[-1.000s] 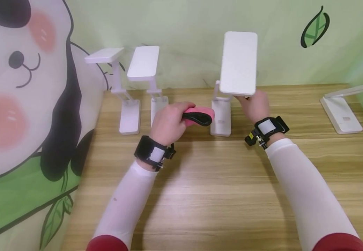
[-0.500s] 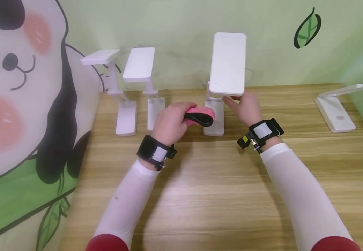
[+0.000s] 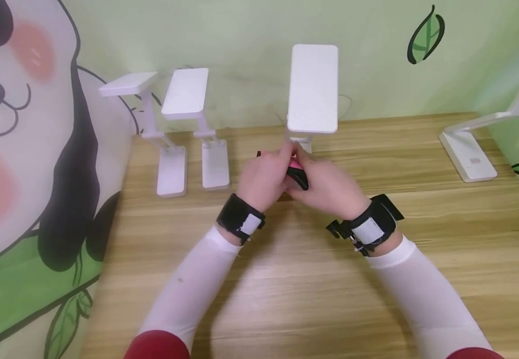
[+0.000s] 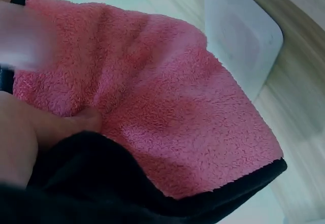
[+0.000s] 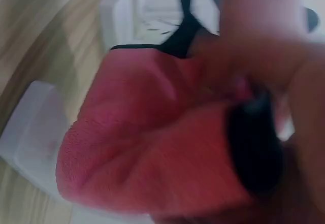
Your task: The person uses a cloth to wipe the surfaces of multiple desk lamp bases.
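Observation:
A pink plush cloth with black edging (image 3: 294, 164) is between both hands in front of a white desk lamp (image 3: 313, 89). My left hand (image 3: 264, 178) pinches it from the left; in the left wrist view the cloth (image 4: 167, 112) fans out, creased beside the thumb. From the other side my right hand (image 3: 333, 189) grips the same cloth, its fingers blurred in the right wrist view, where the cloth (image 5: 137, 132) hangs folded. The hands meet at the fingertips. Most of the lamp's base is hidden behind them; part of a white base (image 4: 244, 36) shows beyond the cloth.
Two more white lamps (image 3: 171, 172) (image 3: 215, 164) stand to the left on the wooden table (image 3: 295, 299). Another lamp (image 3: 468, 155) stands at the far right, its arm reaching out to the right. Behind the table rises a green wall (image 3: 241, 40) with a panda picture (image 3: 21, 164).
My right hand has left the middle lamp, moved left and forward toward me, and taken hold of the cloth. The left hand still holds the cloth. The head view has shifted slightly right.

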`<state>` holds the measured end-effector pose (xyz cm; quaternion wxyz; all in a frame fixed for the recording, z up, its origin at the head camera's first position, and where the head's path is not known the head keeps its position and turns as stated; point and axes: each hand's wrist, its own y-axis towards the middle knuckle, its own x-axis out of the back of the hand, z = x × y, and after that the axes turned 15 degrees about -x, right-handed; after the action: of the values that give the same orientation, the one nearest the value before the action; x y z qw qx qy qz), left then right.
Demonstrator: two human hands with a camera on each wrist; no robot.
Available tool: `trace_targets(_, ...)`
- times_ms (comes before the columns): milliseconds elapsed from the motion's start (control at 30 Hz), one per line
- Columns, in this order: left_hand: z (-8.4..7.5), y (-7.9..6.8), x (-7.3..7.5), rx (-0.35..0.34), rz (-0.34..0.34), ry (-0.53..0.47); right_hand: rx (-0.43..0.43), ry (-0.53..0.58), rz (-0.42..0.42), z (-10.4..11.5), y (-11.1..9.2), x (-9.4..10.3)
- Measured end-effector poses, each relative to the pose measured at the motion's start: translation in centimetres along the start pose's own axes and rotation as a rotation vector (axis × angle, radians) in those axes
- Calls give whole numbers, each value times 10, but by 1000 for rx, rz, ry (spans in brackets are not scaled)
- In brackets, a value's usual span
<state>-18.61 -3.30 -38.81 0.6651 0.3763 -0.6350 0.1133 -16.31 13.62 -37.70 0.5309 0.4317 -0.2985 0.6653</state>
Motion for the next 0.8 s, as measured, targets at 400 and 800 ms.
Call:
trace_targets(400, 9, 5, -5, 21, -22, -27, -9, -59, -149, -20, 11, -19)
trace_targets(800, 59, 11, -1, 208, -59, -240, 33, -323, -45, -51, 5, -67)
